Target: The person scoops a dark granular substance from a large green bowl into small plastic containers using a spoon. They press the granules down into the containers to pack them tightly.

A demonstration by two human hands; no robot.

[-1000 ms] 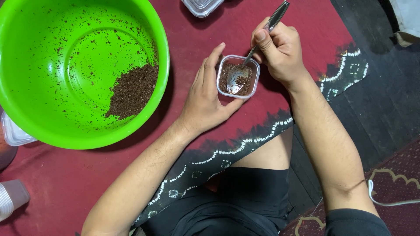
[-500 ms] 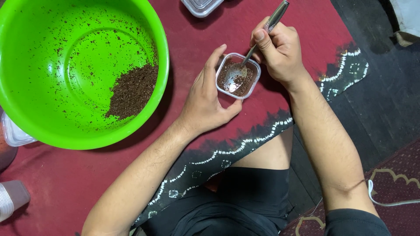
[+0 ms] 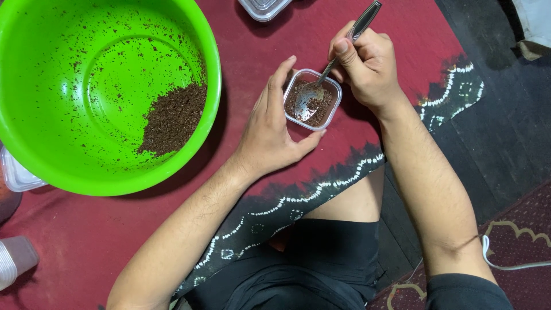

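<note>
Small clear plastic tub (image 3: 313,101) of loose brown grounds, centre on red cloth (image 3: 321,34), looks light, thin-walled, tippy: left hand (image 3: 270,129) cups its left and near sides, right hand (image 3: 367,66) pinches rigid metal spoon (image 3: 330,66) mid-handle.

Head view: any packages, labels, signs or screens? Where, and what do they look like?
No labels, signs or screens.
Small clear square tub: held by left hand, brown grounds inside, spoon in right hand.
Clear container: top edge, cropped.
Clear container: left edge, under green bowl.
</note>
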